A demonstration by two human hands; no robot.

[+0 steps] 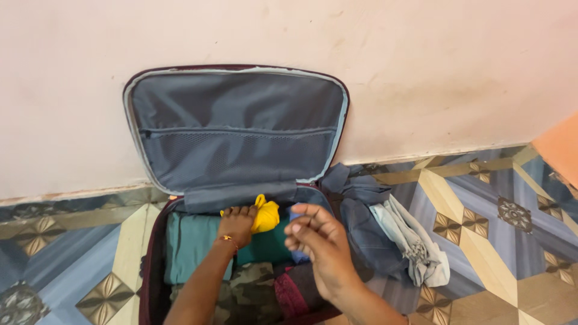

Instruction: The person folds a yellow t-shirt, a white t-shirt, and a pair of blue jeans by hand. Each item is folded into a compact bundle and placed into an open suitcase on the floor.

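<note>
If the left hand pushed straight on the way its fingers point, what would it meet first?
Probably the grey lining at the suitcase's hinge edge; the left hand already touches the yellow cloth beside its fingers. Depth is unclear.

A room in a home is indicated. A floor of patterned tiles in blue, beige and brown point(481, 198) is seen below a plain, scuffed pinkish plastered wall point(421, 72). Against that wall an open soft-sided suitcase with grey lining point(235, 129) is propped, and folded clothes in grey and pale blue point(391, 232) are piled beside it.
</note>
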